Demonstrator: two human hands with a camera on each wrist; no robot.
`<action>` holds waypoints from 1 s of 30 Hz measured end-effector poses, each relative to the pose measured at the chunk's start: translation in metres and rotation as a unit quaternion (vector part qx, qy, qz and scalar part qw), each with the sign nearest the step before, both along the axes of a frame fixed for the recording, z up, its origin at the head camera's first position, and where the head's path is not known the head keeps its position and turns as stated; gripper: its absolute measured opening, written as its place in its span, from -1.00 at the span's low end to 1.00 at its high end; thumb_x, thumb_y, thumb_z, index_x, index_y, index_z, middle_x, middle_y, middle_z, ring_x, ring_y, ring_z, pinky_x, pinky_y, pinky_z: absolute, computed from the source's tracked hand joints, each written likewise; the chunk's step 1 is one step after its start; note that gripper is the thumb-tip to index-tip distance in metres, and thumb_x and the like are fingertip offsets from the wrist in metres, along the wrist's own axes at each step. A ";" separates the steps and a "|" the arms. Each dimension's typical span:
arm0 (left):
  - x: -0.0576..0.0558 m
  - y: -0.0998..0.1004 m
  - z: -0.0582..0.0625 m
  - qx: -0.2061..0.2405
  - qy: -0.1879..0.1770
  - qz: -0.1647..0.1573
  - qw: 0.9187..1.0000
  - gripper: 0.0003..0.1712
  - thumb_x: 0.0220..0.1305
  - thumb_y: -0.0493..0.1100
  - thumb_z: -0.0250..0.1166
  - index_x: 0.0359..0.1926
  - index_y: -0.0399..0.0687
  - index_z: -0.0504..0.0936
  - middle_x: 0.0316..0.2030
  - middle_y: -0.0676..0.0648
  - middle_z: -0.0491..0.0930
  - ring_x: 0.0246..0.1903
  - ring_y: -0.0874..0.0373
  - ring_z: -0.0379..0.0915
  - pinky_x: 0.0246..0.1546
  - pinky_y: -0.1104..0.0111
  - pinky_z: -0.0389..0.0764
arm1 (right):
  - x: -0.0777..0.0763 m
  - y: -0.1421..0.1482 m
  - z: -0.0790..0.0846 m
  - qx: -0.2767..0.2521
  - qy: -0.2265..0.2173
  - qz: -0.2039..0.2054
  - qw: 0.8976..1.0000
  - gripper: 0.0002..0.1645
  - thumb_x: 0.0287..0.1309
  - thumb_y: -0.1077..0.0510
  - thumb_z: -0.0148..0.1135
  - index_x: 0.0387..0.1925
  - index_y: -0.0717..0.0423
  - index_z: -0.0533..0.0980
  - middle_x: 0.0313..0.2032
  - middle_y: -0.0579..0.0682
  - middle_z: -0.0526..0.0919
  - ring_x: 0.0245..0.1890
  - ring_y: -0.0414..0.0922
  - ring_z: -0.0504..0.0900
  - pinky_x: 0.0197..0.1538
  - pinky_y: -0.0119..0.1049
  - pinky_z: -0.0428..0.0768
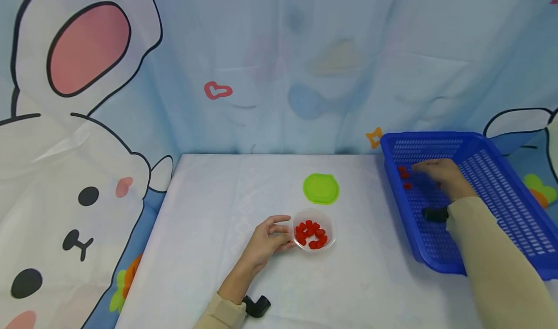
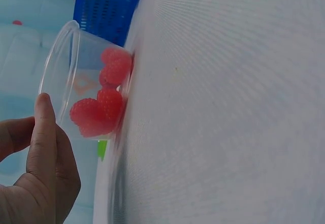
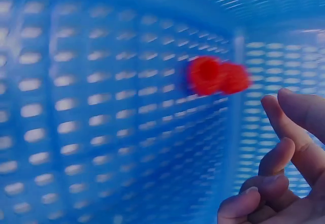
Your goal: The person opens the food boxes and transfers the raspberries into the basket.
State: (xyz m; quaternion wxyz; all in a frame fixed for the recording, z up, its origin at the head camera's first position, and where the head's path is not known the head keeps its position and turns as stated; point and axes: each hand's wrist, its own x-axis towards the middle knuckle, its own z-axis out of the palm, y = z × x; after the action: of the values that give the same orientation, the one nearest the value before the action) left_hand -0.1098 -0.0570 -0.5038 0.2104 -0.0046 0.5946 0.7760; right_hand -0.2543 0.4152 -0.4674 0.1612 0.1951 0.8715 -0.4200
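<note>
Well left of the cup, a big white rabbit [image 1: 113,149] is printed on the blue curtain [image 1: 261,38], which also hangs behind the cup. Just left of the cup is the left hand [image 1: 268,239], with a beige sleeve [image 1: 222,312] and a black wrist device [image 1: 257,306] nearer the viewer. Its thumb and fingers are spread apart, their tips at the cup's left side; they touch it rather than clamp on it, and the left wrist view shows one tip at the rim.

The cup [image 1: 330,227] itself is clear and stands upright on the white table [image 1: 209,198]. Red berries [image 1: 320,233] lie on its bottom. Behind the cup, a little to the right, a green lid [image 1: 321,189] lies flat on the table.

Well right of the cup stands the blue basket [image 1: 403,222]. Three more berries [image 1: 404,175] show beside the basket wall nearest the cup. The right hand [image 1: 444,176] reaches into the basket, just beside these berries, with no berry seen in its fingers. The index finger is extended and the others are bent; whether thumb and index touch, I cannot tell.
</note>
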 end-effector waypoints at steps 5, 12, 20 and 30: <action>0.000 0.001 0.001 0.003 -0.001 0.000 1.000 -0.53 0.14 -0.42 0.25 0.10 -0.17 0.43 -0.22 -0.25 0.46 -0.30 -0.05 0.56 -0.18 0.10 0.60 | 0.013 -0.016 0.033 0.002 0.038 0.048 0.998 0.01 0.05 -0.39 0.09 0.26 0.30 0.23 0.31 0.38 0.00 0.22 0.36 0.01 0.02 0.29 0.30; 0.001 0.001 0.002 0.009 -0.003 0.003 1.000 -0.53 0.14 -0.43 0.24 0.10 -0.19 0.43 -0.22 -0.27 0.46 -0.31 -0.04 0.56 -0.20 0.15 0.61 | 0.043 -0.059 0.084 0.019 0.128 0.102 0.986 -0.10 0.03 -0.40 0.09 0.17 0.18 0.37 0.18 0.25 0.29 0.21 0.27 0.13 0.09 0.33 0.19; 0.001 0.000 0.002 0.010 -0.003 0.000 1.000 -0.52 0.14 -0.42 0.25 0.10 -0.19 0.43 -0.22 -0.26 0.46 -0.30 -0.04 0.56 -0.18 0.11 0.59 | 0.083 -0.119 0.109 0.028 0.200 0.143 0.969 -0.41 0.08 -0.31 0.13 -0.02 -0.02 0.55 -0.43 0.14 0.43 -0.47 0.04 0.35 -0.51 -0.19 0.37; 0.002 0.001 0.004 0.006 -0.002 0.002 1.000 -0.52 0.14 -0.43 0.24 0.11 -0.19 0.43 -0.22 -0.27 0.46 -0.30 -0.04 0.56 -0.17 0.09 0.59 | 0.107 -0.174 0.080 -0.045 0.288 0.208 0.934 -0.77 0.11 0.00 0.27 -0.19 -0.04 0.63 -0.49 0.03 0.36 -0.58 -0.08 0.26 -0.64 -0.31 0.25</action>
State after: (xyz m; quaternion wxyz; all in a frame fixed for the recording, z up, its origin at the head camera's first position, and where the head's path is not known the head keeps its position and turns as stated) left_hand -0.1076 -0.0559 -0.4998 0.2102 -0.0060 0.5895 0.7800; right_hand -0.1475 0.2409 -0.3872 -0.0048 -0.1269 0.8820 -0.4538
